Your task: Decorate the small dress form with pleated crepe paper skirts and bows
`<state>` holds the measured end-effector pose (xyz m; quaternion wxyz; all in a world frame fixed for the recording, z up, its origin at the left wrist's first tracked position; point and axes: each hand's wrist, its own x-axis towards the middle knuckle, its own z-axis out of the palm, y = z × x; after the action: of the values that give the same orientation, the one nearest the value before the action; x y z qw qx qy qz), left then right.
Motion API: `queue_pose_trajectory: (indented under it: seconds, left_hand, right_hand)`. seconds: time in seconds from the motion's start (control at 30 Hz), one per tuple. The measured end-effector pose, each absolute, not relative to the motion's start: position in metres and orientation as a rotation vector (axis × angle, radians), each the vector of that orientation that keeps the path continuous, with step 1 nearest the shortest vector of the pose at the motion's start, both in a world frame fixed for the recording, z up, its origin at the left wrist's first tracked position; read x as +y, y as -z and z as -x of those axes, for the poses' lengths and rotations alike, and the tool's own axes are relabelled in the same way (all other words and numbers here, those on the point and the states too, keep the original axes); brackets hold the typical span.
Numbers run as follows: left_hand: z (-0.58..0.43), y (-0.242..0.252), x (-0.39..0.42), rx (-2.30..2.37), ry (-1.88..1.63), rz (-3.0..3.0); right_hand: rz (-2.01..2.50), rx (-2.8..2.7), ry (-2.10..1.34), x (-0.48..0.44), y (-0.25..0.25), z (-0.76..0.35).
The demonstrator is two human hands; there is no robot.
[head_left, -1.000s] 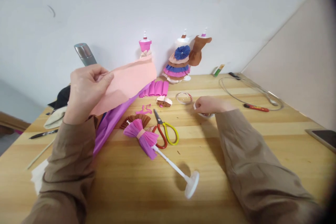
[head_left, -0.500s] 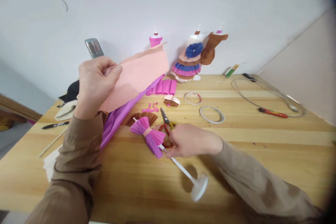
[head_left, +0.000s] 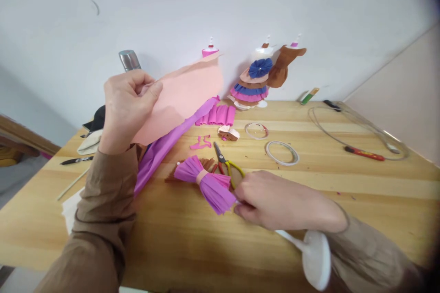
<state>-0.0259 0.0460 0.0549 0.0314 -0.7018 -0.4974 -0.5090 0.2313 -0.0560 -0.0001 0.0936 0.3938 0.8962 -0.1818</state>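
Note:
Pinched in my left hand [head_left: 130, 105] is a wide pink sheet [head_left: 187, 91], raised above the table, with purple paper [head_left: 165, 146] hanging beneath it. My right hand [head_left: 271, 199] is wrapped round the white stem of a stand, whose round base [head_left: 316, 261] sticks out below the wrist. At the stem's other end is a purple pleated bow shape [head_left: 202, 181] with a pink band round its middle. Behind the bow lie a brown pleated piece [head_left: 172, 171] and scissors [head_left: 222, 155] with red and yellow handles.
Dressed mini stands [head_left: 249, 87] and a brown one [head_left: 280, 66] are by the wall. Tape rings [head_left: 282, 153], pink pleated paper [head_left: 218, 115], a small bow [head_left: 228, 133], a red-handled tool [head_left: 364, 153] with wire, and a black pen [head_left: 77, 160] lie on the table [head_left: 360, 206].
My right hand has moved right and toward me with the stand, lifting and tilting it, and the scissors' yellow handle shows more. My left hand still holds the pink sheet, almost unmoved.

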Motion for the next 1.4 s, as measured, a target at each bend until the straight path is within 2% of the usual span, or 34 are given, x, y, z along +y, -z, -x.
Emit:
queue_pose_trajectory:
  seconds: [0.13, 0.3, 0.4, 0.5, 0.7, 0.87, 1.27, 1.4]
  left_hand:
    - [0.029, -0.059, 0.044, -1.485, 1.616, 2.118]
    - [0.036, -0.066, 0.034, -1.505, 1.657, 2.013]
    - [0.038, -0.071, 0.027, -1.505, 1.613, 1.994]
    - [0.037, -0.073, 0.022, -1.475, 1.632, 1.963]
    - [0.034, -0.072, 0.022, -1.443, 1.624, 1.989]
    - [0.033, -0.068, 0.026, -1.462, 1.656, 2.055]
    - [0.026, -0.067, 0.026, -1.465, 1.604, 2.083]
    - [0.023, -0.065, 0.026, -1.447, 1.546, 2.165]
  right_hand:
    - [-1.28, 2.7, 0.799, -0.052, -0.016, -0.245]
    - [-1.762, 2.744, 1.058, -0.037, 0.001, -0.239]
    - [-1.899, 2.845, 1.034, -0.032, 0.025, -0.219]
    - [-1.81, 2.862, 1.031, -0.033, 0.049, -0.198]
    - [-1.649, 2.83, 0.564, -0.042, 0.066, -0.18]
    - [-1.591, 2.703, 0.374, -0.045, 0.065, -0.178]
    - [-1.532, 2.721, 0.304, -0.046, 0.057, -0.18]
    - [-1.589, 2.734, 0.469, -0.038, 0.051, -0.191]
